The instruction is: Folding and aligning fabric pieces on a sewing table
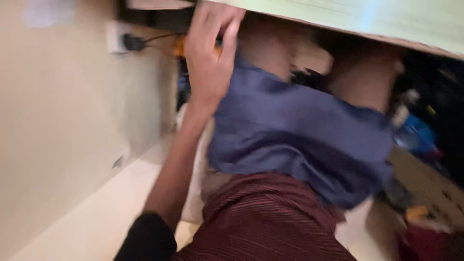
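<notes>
Cream wall (58,111) w/ a white socket (116,36) and black plug (133,42) fills the left; a pale green desk (377,19) edge runs overhead. Left hand (210,53) reaches up under that edge, fingers (227,29) curled loosely around an orange object (180,47), mostly hidden; grip uncertain amid blur. Just below the fingers, blue shorts (299,135); lower, a maroon striped shirt (266,222). Right hand not visible.
</notes>
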